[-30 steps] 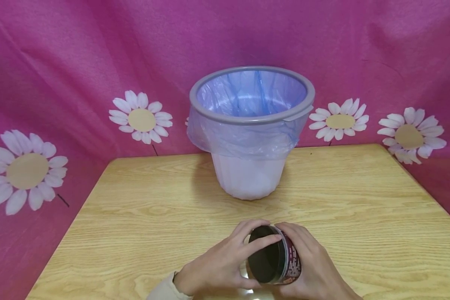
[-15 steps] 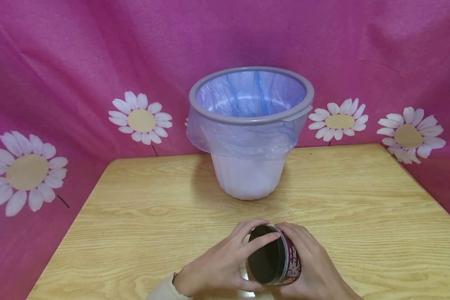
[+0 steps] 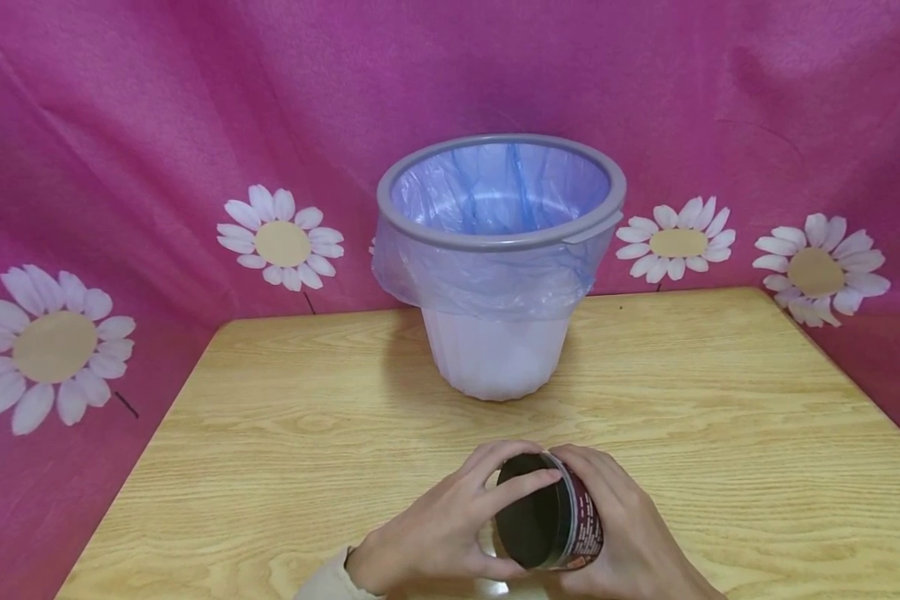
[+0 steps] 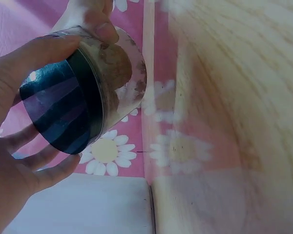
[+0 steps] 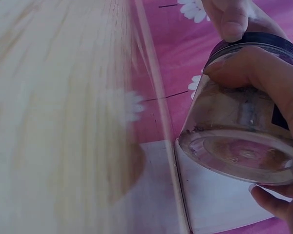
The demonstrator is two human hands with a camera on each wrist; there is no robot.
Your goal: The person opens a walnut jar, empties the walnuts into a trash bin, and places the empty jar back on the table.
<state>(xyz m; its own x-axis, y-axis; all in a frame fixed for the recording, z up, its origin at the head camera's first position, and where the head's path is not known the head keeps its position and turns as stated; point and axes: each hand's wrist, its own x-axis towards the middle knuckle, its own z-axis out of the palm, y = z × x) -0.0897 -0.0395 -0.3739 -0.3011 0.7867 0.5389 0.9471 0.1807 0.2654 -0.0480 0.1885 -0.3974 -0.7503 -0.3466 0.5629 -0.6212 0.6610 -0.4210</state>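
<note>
A clear jar (image 5: 234,109) is tilted on its side between my two hands, near the front of the table. It has a dark red printed label (image 3: 587,527) and a glossy black lid (image 3: 528,521). My left hand (image 3: 446,521) grips the lid, thumb on one side and fingers spread over its edge. Round the body curls my right hand (image 3: 628,525), its thumb close to the lid's edge in the right wrist view. Brown smears and dark specks show through the jar's wall and round its base (image 5: 244,153), with little else inside.
A white bin (image 3: 498,350) with a grey rim (image 3: 502,242) stands at the back of the wooden table (image 3: 285,433). A blue bag (image 3: 495,275) lines it and hangs over the outside. Behind hangs a pink cloth (image 3: 195,125) with large daisies.
</note>
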